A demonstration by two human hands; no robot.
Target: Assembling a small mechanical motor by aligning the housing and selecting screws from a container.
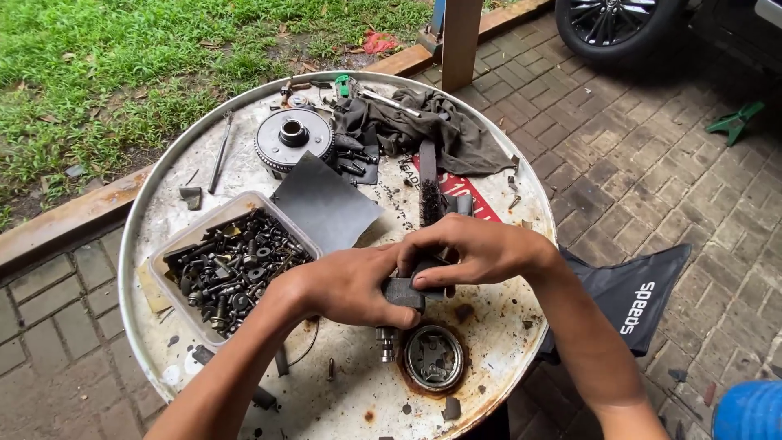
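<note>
My left hand (pixel 346 285) grips a short metal shaft (pixel 386 342) upright, its lower end poking out below my fist. A folded piece of dark sandpaper (pixel 405 291) is wrapped around the part's top. My right hand (pixel 476 248) presses its fingers onto that sandpaper from the right. Both hands hover over the front of a round white metal drum top (pixel 497 326). Just below the shaft lies a round rusty metal cap (pixel 434 358).
A clear plastic tub (pixel 232 265) of dark bolts and nuts sits left. A sheet of sandpaper (pixel 324 204), a wire brush (pixel 428 191), a clutch drum (pixel 293 138) and a grey rag (pixel 432 122) lie behind. Brick paving, grass, a car wheel (pixel 615 24) surround.
</note>
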